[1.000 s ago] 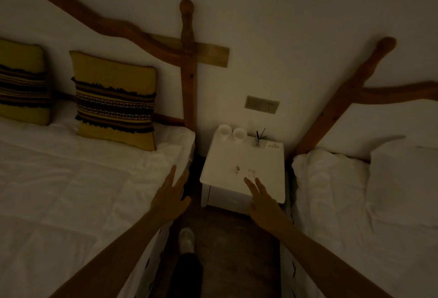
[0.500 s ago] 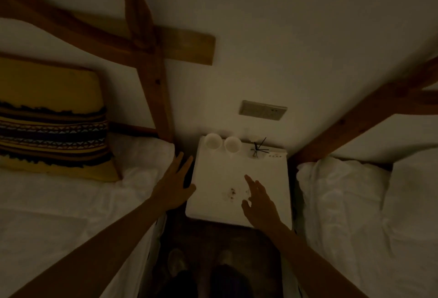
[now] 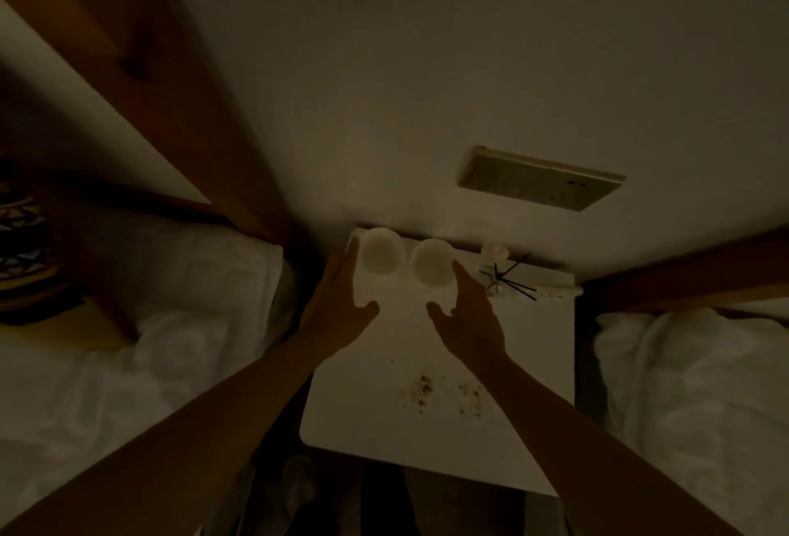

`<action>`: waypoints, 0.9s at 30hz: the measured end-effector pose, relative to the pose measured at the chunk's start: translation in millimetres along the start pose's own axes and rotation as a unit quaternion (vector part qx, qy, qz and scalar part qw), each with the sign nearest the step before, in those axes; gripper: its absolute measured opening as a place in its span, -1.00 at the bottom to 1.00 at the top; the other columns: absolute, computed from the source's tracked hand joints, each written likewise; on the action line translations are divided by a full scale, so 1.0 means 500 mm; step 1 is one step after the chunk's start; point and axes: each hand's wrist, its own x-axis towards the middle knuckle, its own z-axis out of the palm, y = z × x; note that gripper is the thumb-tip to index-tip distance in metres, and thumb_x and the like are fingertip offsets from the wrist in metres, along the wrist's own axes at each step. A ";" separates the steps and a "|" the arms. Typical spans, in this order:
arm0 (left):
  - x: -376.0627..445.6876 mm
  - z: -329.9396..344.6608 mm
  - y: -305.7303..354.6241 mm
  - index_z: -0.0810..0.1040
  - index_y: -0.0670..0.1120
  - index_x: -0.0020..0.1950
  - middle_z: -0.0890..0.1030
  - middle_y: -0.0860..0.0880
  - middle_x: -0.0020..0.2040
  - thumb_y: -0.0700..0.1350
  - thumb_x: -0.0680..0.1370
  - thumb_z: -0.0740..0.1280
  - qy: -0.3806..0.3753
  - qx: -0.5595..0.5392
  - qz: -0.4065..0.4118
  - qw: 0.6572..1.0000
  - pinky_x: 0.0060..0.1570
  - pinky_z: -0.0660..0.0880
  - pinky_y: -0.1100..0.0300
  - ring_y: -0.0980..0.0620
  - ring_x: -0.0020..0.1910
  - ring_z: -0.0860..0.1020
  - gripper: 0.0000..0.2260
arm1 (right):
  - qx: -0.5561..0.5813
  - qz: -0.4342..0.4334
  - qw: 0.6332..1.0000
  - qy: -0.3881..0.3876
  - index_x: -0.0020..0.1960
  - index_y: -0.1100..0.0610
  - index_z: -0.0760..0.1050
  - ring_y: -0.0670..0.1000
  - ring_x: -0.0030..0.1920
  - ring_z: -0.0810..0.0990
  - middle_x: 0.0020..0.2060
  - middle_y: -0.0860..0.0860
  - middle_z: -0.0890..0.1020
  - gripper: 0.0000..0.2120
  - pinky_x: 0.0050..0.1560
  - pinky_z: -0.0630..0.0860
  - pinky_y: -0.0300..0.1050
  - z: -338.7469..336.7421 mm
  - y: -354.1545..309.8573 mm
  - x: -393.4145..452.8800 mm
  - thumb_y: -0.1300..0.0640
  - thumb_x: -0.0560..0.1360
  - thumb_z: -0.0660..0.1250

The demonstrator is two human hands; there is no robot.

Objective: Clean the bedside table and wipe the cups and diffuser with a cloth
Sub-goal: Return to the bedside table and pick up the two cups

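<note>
Fingers on both hands are spreading wide: the left hand (image 3: pixel 337 305) is nearing the far-left cup (image 3: pixel 381 253), the right hand (image 3: pixel 467 318) the other cup (image 3: pixel 432 260) (apparently to clear the table (image 3: pixel 529 365)). Crumbs (image 3: pixel 442 392) are lying near; the diffuser (image 3: pixel 497 271) is standing far right.

Both hands are now farther forward than a second ago, over the back of the worktop (image 3: pixel 525 356) instead of its near edge. The left hand (image 3: pixel 337 309), earlier beside the bed edge, now reaches the left cup (image 3: pixel 381 256), its fingers (image 3: pixel 348 262) spread beside the cup's left side; contact is unclear. The right hand (image 3: pixel 467 318), earlier over the crumbs (image 3: pixel 442 392), now lies open just right of the right cup (image 3: pixel 432 264), with the crumbs behind the wrist.
</note>
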 end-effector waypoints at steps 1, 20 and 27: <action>0.026 0.013 -0.002 -0.13 0.02 0.63 -0.02 -0.01 0.63 -0.10 0.51 0.46 0.008 -0.023 -0.008 1.000 0.51 0.21 -0.07 -0.05 0.60 0.05 -0.08 | -0.008 -0.001 1.000 0.008 0.61 -0.14 -0.06 0.15 0.31 0.53 0.57 0.03 0.17 -0.19 0.15 0.55 0.11 0.008 0.003 0.023 -0.15 0.54 0.36; 0.156 0.081 -0.052 0.26 -0.11 0.47 0.31 -0.10 0.43 -0.26 0.32 0.57 0.035 -0.033 -0.046 0.998 0.29 0.44 -0.09 -0.13 0.38 0.36 -0.20 | -0.035 -0.112 0.993 -0.007 0.46 -0.03 0.18 0.13 0.14 0.56 0.23 0.07 0.45 -0.09 -0.13 0.46 -0.07 0.055 0.036 0.180 0.09 0.25 0.59; -0.009 -0.046 -0.147 0.35 -0.10 0.38 0.44 -0.05 0.27 -0.18 0.29 0.60 0.139 -0.036 -0.113 0.983 0.01 0.46 0.12 -0.02 0.15 0.50 -0.28 | -0.044 -0.198 0.976 -0.082 0.47 -0.12 0.16 0.12 0.17 0.55 0.27 -0.01 0.42 -0.07 -0.05 0.44 -0.04 0.087 -0.125 0.116 0.06 0.26 0.61</action>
